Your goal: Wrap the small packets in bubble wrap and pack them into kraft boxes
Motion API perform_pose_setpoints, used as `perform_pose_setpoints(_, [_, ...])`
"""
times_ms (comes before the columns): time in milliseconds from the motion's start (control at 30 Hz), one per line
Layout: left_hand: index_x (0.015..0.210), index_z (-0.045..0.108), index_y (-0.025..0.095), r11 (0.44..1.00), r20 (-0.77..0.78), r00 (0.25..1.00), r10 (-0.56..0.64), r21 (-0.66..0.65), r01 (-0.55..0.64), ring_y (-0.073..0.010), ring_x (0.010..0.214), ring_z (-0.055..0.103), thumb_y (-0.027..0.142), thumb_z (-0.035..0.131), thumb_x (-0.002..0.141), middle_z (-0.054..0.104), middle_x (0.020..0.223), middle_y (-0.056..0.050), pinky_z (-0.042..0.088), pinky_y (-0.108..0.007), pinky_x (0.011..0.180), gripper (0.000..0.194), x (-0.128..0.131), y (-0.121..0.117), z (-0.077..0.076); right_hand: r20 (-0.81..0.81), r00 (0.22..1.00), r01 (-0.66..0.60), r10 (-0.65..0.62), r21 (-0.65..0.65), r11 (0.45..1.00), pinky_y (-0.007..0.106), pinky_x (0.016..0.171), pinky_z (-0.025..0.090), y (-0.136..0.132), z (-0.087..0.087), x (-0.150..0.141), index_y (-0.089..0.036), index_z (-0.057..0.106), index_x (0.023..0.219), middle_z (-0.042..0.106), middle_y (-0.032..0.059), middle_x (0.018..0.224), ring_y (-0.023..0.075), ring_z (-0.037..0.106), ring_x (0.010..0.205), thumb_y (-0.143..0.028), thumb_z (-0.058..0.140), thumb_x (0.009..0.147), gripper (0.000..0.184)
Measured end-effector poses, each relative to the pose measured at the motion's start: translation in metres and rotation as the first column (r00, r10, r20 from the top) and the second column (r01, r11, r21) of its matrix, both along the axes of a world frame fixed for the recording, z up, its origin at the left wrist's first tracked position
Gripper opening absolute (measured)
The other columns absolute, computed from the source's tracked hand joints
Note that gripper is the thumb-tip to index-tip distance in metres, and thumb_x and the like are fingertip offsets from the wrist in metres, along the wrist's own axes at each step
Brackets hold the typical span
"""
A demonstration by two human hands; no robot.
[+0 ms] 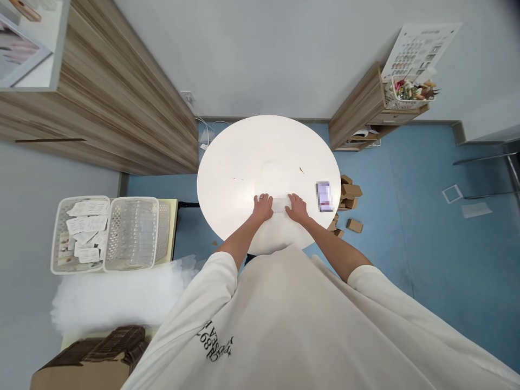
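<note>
On the white round table [227, 162] lies a pale, see-through piece [280, 205], hard to make out against the tabletop; its exact kind cannot be told. My left hand [263, 207] is at its left end, fingers bent down over it, with a ring on one finger. At the opposite end my right hand [297, 209] has its fingers curled in the same way. A faint translucent outline extends on the tabletop just beyond both hands. To the right of my right hand is a purple item [324, 196], blurred out by pixels.
Left are a white basket of printed cards [86, 254], a basket of clear plastic pieces [132, 233], a translucent white pile [117, 298] and a cardboard box [85, 374]. Small brown boxes [350, 190] lie on the floor right of the table. A wooden cabinet [361, 103] stands behind.
</note>
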State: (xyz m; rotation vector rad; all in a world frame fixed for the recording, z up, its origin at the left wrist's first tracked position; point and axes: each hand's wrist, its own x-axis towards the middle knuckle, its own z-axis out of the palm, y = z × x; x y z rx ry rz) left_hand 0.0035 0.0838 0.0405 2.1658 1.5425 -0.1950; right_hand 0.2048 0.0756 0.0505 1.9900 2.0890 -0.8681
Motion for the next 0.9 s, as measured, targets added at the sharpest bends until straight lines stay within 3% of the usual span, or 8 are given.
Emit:
perform_pose_setpoints(167, [0.151,0.039,0.015,1.000,0.005,1.000,-0.024,0.002,0.024,-0.0346,0.148,0.030,0.019,0.055,0.085,0.039,0.155,-0.020,0.017,-0.058,0.121,0.068,0.008,-0.003,-0.007,-0.013,0.942,0.332,-0.336,-0.126,0.935,0.045,0.107,0.038,-0.005,-0.013,0.002,-0.020,0.039,0.149,0.045,0.0158,0.148,0.0306,0.044,0.134,-0.039,0.046,0.097,0.056])
perform_pose_setpoints(267, [0.151,0.038,0.015,1.000,-0.021,1.000,-0.015,-0.004,0.015,-0.0347,0.149,0.028,0.023,0.057,0.086,0.037,0.157,-0.020,0.015,-0.058,0.122,0.068,0.010,-0.004,-0.013,-0.014,0.900,0.430,-0.436,-0.143,0.892,0.044,0.103,0.041,-0.007,-0.020,-0.001,-0.019,0.047,0.140,0.049,0.0153,0.141,0.0301,0.047,0.129,-0.041,0.049,0.095,0.050])
perform_pose_setpoints(433, [0.149,0.041,0.014,0.999,-0.043,0.998,-0.039,-0.014,0.038,-0.0333,0.151,0.026,0.027,0.060,0.087,0.035,0.158,-0.020,0.011,-0.057,0.124,0.066,0.008,-0.005,-0.018,-0.010,0.868,0.492,-0.496,-0.112,0.863,0.043,0.100,0.041,-0.008,-0.027,-0.012,-0.019,0.052,0.127,0.052,0.0145,0.133,0.0310,0.048,0.125,-0.044,0.055,0.091,0.043])
perform_pose_setpoints(633, [0.151,0.039,0.013,0.999,-0.021,0.999,-0.034,-0.014,0.034,-0.0363,0.152,0.023,0.034,0.058,0.091,0.033,0.159,-0.021,0.011,-0.057,0.124,0.066,0.014,-0.007,-0.012,0.027,0.855,0.518,-0.518,-0.040,0.854,0.041,0.098,0.038,-0.011,-0.029,-0.022,-0.020,0.049,0.120,0.053,0.0139,0.129,0.0303,0.047,0.122,-0.040,0.062,0.088,0.040])
perform_pose_setpoints(767, [0.152,0.040,0.019,0.995,0.026,0.996,-0.090,0.055,0.089,-0.0322,0.148,0.031,0.020,0.046,0.094,0.039,0.156,-0.017,0.018,-0.052,0.122,0.058,0.023,-0.012,-0.007,0.028,0.854,0.520,-0.520,-0.015,0.854,0.041,0.098,0.037,-0.013,-0.031,-0.024,-0.020,0.049,0.117,0.053,0.0133,0.127,0.0296,0.048,0.121,-0.037,0.063,0.087,0.037])
perform_pose_setpoints(900, [0.153,0.040,0.026,0.990,-0.004,0.990,-0.138,0.030,0.138,-0.0329,0.143,0.036,0.012,0.046,0.090,0.041,0.154,-0.015,0.021,-0.053,0.118,0.064,0.027,-0.014,-0.007,0.027,0.821,0.572,-0.571,-0.046,0.819,0.042,0.097,0.039,-0.012,-0.034,-0.027,-0.020,0.051,0.110,0.054,0.0132,0.125,0.0301,0.049,0.120,-0.037,0.062,0.087,0.031])
